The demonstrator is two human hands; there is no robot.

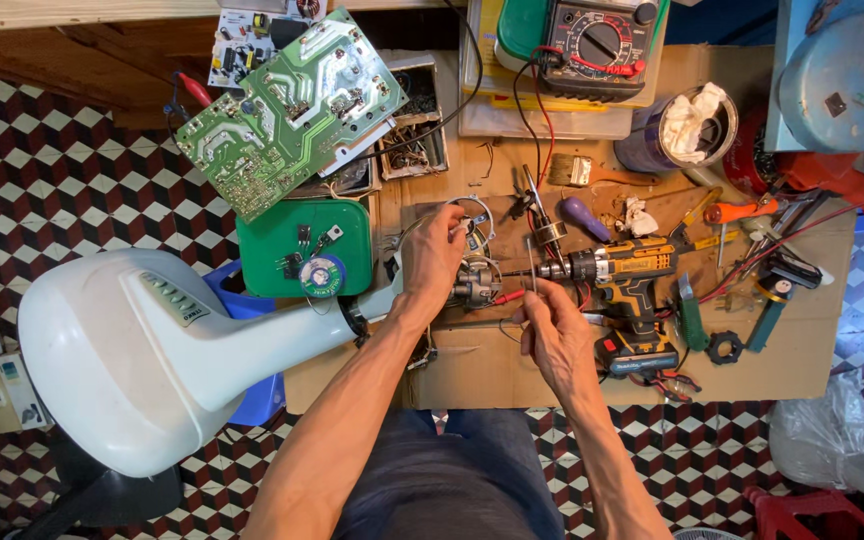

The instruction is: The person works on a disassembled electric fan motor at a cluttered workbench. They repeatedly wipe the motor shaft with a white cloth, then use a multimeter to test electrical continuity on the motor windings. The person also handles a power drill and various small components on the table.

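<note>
L hand (434, 255) on fan motor (474, 280), R hand (552, 325) maybe pinching rod (532, 262)

Fan base (122, 355) sits far left, its neck running right to the motor (474, 280) mid-bench; left hand (432, 262) on the motor, right hand (552, 325) just right of it; drill (624, 280) lies right again, circuit board (287, 110) behind left, multimeter (597, 40) behind right

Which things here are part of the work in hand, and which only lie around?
In hand:
left hand on fan motor
right hand pinching thin rod
white fan base

Lying about:
green circuit board
multimeter
cordless drill
paintbrush
</note>
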